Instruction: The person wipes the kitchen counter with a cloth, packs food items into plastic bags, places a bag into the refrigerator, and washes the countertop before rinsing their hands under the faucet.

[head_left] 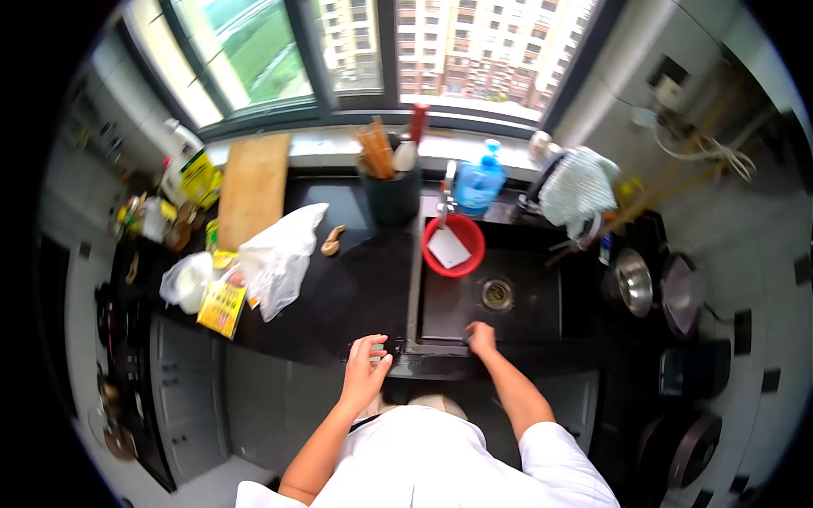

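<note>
At the far left of the dark counter (356, 279), small jars are crowded beside a jug (195, 173) with a yellow label. To their right, the cutting board (253, 190) is propped upright near the window sill. Nearer, a small bag (188, 281) is set beside a yellow packet (222, 310), and to the right of these a larger white bag (284, 258) is spread out, crumpled. Just right of it, a knobbly brown piece (333, 240) is left lying on the counter. The left hand (366, 364) is held at the counter's near edge, left of the sink, its fingers loosely bent and parted, with nothing grasped. Farther back, chopsticks (375, 151) are stood in a dark holder (391, 199). The red basin (476, 246), in which a white piece (449, 248) is seen, is placed in the far left corner of the sink (529, 292). The right hand (481, 337) is held at the sink's near edge, left of its middle; it is blurred, and whether it is clenched or anything is grasped cannot be told. Behind the sink, a blue bottle (480, 186) is stood; farther right, a pale cloth (580, 190) is draped, and a steel bowl (633, 282) is seen nearer.
</note>
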### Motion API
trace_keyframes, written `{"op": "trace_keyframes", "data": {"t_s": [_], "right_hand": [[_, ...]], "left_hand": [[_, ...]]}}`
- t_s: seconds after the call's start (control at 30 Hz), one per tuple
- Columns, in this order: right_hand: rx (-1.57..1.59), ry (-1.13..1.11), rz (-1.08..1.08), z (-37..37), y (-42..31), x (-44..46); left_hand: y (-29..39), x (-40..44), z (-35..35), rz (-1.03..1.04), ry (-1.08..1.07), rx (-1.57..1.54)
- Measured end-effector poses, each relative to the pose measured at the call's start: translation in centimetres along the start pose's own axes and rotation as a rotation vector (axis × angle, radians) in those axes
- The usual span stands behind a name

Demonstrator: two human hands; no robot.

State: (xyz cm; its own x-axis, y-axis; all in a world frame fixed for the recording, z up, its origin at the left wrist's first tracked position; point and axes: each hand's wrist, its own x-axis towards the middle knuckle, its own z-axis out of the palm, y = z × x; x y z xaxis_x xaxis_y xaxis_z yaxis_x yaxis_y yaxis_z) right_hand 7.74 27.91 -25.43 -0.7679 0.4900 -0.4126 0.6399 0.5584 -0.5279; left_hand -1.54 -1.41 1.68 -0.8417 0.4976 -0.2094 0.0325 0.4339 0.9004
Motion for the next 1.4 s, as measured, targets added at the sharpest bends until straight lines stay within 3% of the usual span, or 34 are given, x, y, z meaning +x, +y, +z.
{"op": "trace_keyframes", "data": {"t_s": [0.07, 0.17, 0.27, 0.33, 0.4, 0.5, 0.6, 0.7, 0.8, 0.9, 1.0, 1.13, 1.33, 1.4], "right_hand": [[-0.020, 0.288, -0.061, -3.4, -3.4, 0.2], [0.198, 0.463, -0.361, -7.2, -10.0, -0.5], [0.257, 0.457, -0.321, -5.2, -12.4, -1.6], [-0.357, -0.022, -0.340, 2.1, -5.0, -0.4], [-0.070, -0.139, -0.040, -0.2, -8.7, -1.1], [0.041, 0.271, -0.175, -1.6, -12.7, 0.2], [0.261, 0.440, -0.138, -2.1, -18.7, -0.6], [0.218, 0.368, -0.126, -0.3, -24.7, -1.7], [0.235, 0.487, -0.236, 2.1, -28.4, -0.5], [0.192, 0.450, -0.240, 3.1, -31.8, -0.1], [0.027, 0.319, -0.104, 4.4, -34.3, -0.9], [0.124, 0.330, -0.197, 3.5, -37.0, -1.5], [0.170, 0.431, -0.412, -2.9, -42.3, 2.4], [0.411, 0.310, -0.450, -3.7, -45.1, 5.8]], "left_hand": [[-0.9, -0.2, -1.3, -0.048, 0.068, -0.012], [-3.2, -0.2, -3.6, -0.116, 0.192, -0.026], [-5.0, -0.4, -6.4, -0.123, 0.269, -0.030], [-6.8, -0.5, -8.3, -0.144, 0.287, -0.017], [-8.8, 0.4, -10.5, -0.156, 0.299, 0.011], [-12.8, 2.0, -14.7, -0.177, 0.333, 0.014], [-16.8, 5.3, -18.6, -0.143, 0.398, 0.046], [-17.0, 9.7, -20.9, -0.126, 0.443, 0.086], [-18.1, 12.5, -21.0, 0.095, 0.438, 0.243], [-16.3, 12.5, -22.6, 0.119, 0.364, 0.293], [-16.4, 12.3, -24.5, -0.015, 0.172, 0.089], [-18.0, 11.3, -27.8, -0.026, 0.094, 0.188], [-19.8, 10.6, -31.9, -0.019, 0.262, 0.124], [-18.2, 9.8, -33.2, -0.042, 0.313, 0.028]]}}
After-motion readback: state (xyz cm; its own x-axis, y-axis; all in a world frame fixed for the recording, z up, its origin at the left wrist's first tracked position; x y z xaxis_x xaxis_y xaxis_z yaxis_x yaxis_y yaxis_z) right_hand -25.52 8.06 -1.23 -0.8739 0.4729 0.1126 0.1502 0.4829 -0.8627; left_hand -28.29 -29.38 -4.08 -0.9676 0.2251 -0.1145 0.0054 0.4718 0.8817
